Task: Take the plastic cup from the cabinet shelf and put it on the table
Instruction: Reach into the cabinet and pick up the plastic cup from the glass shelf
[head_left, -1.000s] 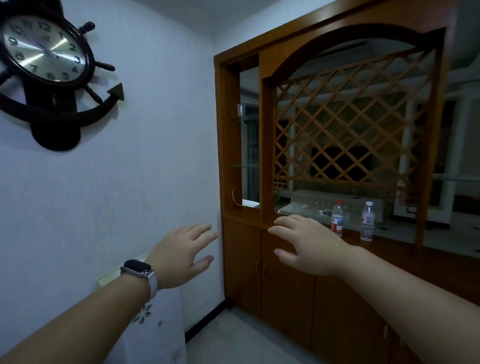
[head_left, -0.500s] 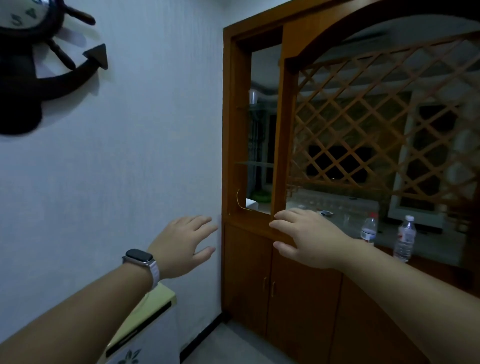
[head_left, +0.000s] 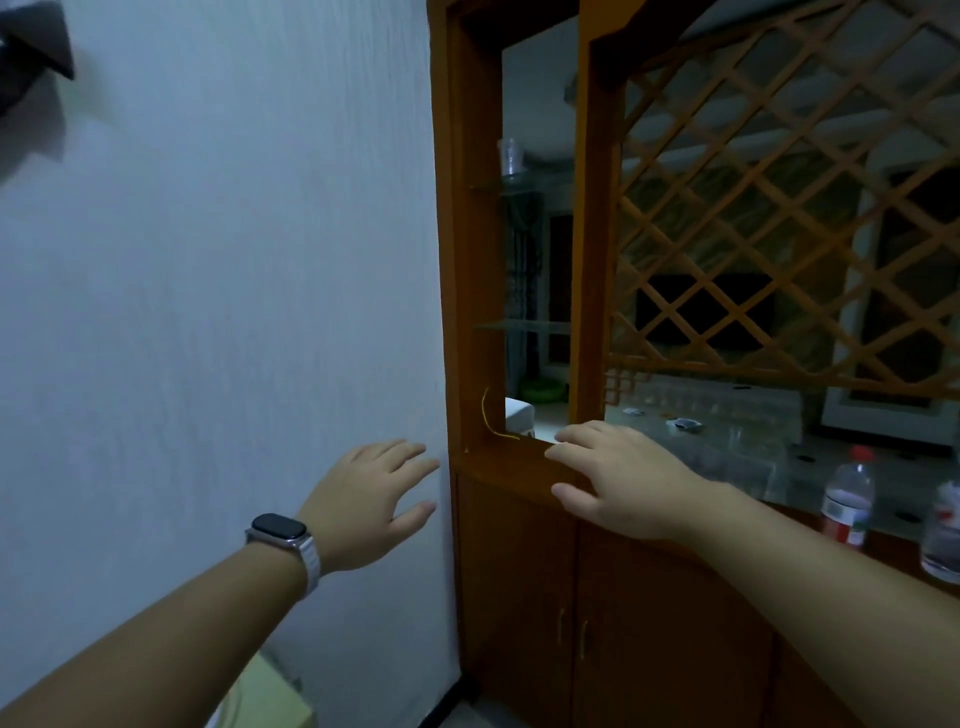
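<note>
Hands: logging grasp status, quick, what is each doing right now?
Left hand: open, empty.
Right hand: open, empty; cup not yet taken.

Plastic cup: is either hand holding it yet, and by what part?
No. The plastic cup stands on the upper glass shelf. Left hand and right hand are open and empty.

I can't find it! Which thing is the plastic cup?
Find the tall wooden cabinet beside the white wall. In its narrow open section, the plastic cup stands on the upper glass shelf. It is clear and alone there, unlike the capped bottles lower right.
</note>
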